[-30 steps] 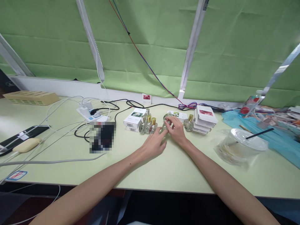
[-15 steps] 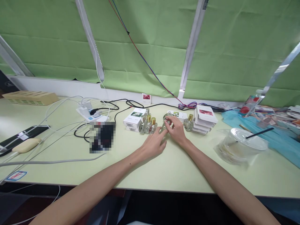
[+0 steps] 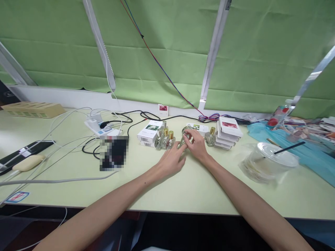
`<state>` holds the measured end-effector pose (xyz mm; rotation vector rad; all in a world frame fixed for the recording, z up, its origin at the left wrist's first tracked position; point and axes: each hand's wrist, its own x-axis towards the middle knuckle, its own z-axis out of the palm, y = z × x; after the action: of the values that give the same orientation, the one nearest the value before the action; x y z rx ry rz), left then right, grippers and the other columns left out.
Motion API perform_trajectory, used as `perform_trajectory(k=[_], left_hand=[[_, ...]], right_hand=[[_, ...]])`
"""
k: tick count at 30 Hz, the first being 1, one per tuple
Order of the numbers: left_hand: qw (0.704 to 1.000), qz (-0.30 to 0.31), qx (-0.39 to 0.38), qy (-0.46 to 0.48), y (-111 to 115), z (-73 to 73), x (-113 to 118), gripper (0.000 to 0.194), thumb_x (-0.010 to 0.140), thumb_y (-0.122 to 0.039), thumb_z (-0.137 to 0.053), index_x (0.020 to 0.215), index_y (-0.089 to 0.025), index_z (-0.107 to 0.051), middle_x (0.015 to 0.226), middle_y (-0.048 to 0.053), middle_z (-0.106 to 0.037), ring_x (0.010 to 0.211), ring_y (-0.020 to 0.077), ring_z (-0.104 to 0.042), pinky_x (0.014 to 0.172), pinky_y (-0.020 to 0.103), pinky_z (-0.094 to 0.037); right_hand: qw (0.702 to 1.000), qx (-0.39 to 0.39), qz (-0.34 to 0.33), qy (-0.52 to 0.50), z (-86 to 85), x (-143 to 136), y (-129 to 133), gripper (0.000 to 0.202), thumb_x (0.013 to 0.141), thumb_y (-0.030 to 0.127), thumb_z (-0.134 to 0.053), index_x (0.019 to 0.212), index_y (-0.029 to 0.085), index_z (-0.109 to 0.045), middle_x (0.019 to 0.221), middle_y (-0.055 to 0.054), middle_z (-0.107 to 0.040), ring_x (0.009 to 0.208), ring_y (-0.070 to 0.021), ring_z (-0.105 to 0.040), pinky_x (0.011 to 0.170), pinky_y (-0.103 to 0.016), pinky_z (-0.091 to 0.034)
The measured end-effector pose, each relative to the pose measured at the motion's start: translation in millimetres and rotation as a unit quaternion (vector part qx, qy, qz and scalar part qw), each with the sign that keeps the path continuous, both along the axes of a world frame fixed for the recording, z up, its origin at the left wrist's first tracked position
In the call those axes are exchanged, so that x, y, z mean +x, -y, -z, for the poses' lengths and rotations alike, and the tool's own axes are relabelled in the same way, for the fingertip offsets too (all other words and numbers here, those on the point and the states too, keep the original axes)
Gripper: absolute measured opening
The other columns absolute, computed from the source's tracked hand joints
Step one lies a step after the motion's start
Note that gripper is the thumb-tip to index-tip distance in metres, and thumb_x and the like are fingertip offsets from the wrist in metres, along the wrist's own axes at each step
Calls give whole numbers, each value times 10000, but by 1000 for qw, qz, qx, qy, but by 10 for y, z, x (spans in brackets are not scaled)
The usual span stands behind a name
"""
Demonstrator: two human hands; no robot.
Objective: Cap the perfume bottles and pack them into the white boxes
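Scanning from the left edge: a tan cardboard tray (image 3: 33,109) lies at the far corner of the pale green table (image 3: 199,188), with a black flat device (image 3: 24,152) and a cream soap-shaped block (image 3: 25,162) nearer the front edge.
Cables: white leads run across the left part of the table to a white power strip (image 3: 97,127); black cords loop behind it.
Blurred patch: a pixelated dark square (image 3: 113,153) sits just right of the power strip.
White box: a barcode-labelled carton (image 3: 149,132) lies flat, just left of the bottles.
Standing bottles: three small glass bottles with gold caps (image 3: 164,138) stand upright in a tight cluster, touching the box side.
Left hand: the left hand (image 3: 173,161) rests palm down on the table, fingers stretched forward and close together, fingertips meeting the base of the held bottle.
Held bottle: a clear glass bottle (image 3: 184,136) is between the two hands, just right of the cluster, partly hidden by fingers.
Right hand: the right hand (image 3: 196,144) curls over the bottle, thumb and forefingers pinching its top; what they pinch is too small to tell.
Single bottle: another gold-capped bottle (image 3: 210,137) stands just right of that hand.
Stacked boxes: white cartons with a red picture (image 3: 228,130) are piled beside it.
Far right: a clear lidded plastic bowl (image 3: 269,161) with a black straw, then a blue cloth (image 3: 314,157) under mixed clutter.
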<state>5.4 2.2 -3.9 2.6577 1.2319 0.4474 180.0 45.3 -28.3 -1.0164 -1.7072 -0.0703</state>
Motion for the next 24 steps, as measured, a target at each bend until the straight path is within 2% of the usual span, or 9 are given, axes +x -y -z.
perform_trajectory(k=[15, 24], left_hand=[[1000, 0, -10, 8, 18, -12, -4, 412, 943, -265, -488, 1353, -249, -456, 1402, 162, -468, 956, 296, -694, 810, 457, -569], [1000, 3, -3, -3, 7, -1, -1, 422, 943, -257, -475, 1363, -238, -453, 1415, 169, -460, 860, 267, -693, 768, 456, -570]], right_hand=[[1000, -6, -6, -2, -14, 2, 15, 224, 978, 338, -557, 1131, 207, -654, 1003, -79, -682, 736, -178, -605, 633, -318, -538], [1000, 6, -12, 0, -18, 3, 18, 202, 964, 299, -584, 1122, 204, -669, 1008, -70, -676, 730, -165, -603, 608, -294, -536]])
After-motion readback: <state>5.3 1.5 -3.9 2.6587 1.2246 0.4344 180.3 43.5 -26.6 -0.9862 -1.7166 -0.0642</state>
